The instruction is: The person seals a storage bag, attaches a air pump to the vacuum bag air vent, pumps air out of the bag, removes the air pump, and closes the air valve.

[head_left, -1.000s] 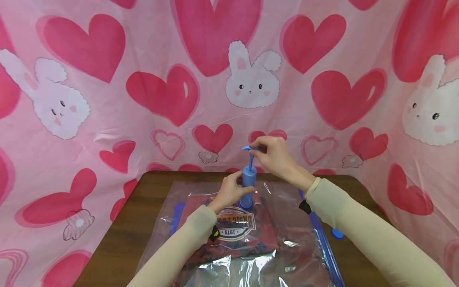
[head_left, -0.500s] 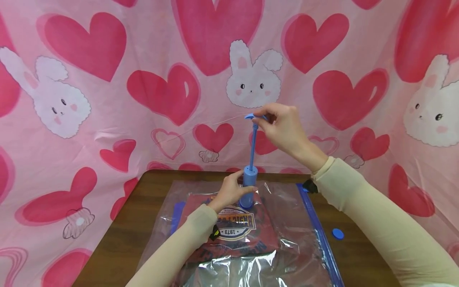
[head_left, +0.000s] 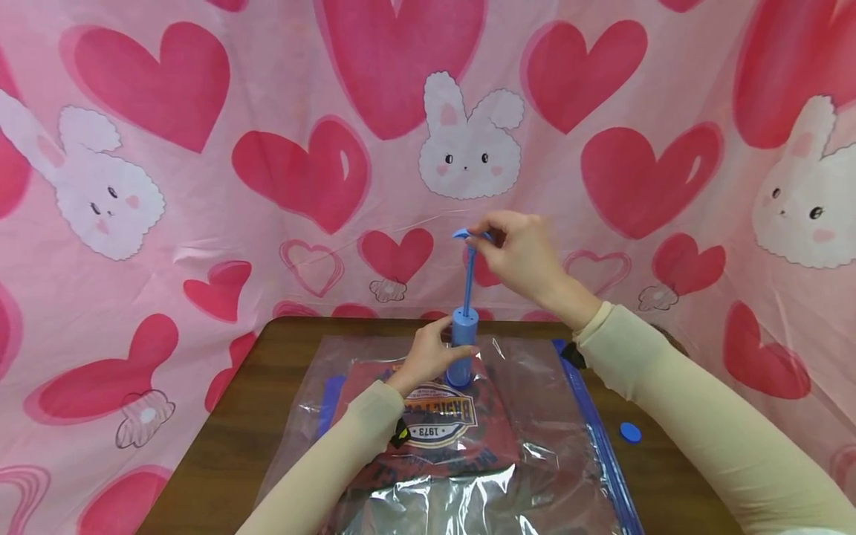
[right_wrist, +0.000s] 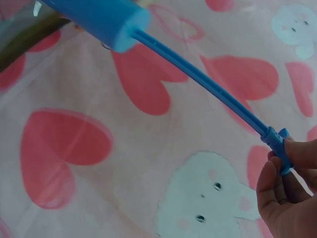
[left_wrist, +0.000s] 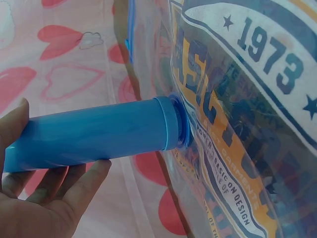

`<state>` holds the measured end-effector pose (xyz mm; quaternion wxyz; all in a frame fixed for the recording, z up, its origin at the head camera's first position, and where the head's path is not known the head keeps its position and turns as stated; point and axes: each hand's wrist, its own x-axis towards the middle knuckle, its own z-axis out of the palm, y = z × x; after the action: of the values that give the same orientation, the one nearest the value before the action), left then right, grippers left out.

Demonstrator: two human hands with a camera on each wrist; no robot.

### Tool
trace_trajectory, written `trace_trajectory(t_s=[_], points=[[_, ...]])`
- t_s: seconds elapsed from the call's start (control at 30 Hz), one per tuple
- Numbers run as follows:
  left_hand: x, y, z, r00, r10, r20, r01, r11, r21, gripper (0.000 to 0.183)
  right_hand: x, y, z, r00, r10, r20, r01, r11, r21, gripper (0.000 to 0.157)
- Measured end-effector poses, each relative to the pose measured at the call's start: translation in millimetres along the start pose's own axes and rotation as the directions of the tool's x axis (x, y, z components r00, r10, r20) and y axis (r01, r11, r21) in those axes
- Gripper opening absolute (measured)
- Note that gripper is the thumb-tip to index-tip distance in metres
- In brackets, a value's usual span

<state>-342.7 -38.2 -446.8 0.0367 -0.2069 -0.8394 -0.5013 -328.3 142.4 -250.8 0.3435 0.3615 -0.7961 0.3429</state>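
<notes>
A blue hand pump (head_left: pixel 463 338) stands upright on a clear plastic storage bag (head_left: pixel 555 416), its base against a round blue valve (left_wrist: pixel 182 121) on the bag. My left hand (head_left: pixel 428 357) grips the pump's barrel, thumb on one side and fingers on the other. With my right hand (head_left: pixel 524 253) I pinch the pump's T-shaped handle (right_wrist: pixel 278 148), and much of the rod (right_wrist: pixel 203 82) shows above the barrel. Inside the bag lies a folded red shirt (head_left: pixel 455 438) with a "1973" print.
A round blue cap (head_left: pixel 630 432) lies on the brown wooden table (head_left: pixel 227 446), right of the bag. Along the bag's right edge runs a blue zip strip (head_left: pixel 595 431). Pink cloth (head_left: pixel 200 186) with hearts and rabbits hangs behind the table.
My right hand rose with the handle, drawing the rod far out, and has since come down a little. The left hand stays around the barrel.
</notes>
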Motion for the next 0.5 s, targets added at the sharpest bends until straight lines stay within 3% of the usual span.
trace_trajectory(t_s=[0.3,0.5], points=[[-0.5,-2.3,1.1,1.000,0.006,0.002,-0.006,1.000,-0.013,0.057,-55,30,40.9,0.980,0.093,0.179,-0.095,0.995,0.004,0.012],[1.2,-2.7,0.1,1.000,0.026,-0.010,-0.026,1.000,-0.001,0.056,-67,36,52.0,0.974,0.101,0.203,-0.101,0.995,-0.009,0.014]])
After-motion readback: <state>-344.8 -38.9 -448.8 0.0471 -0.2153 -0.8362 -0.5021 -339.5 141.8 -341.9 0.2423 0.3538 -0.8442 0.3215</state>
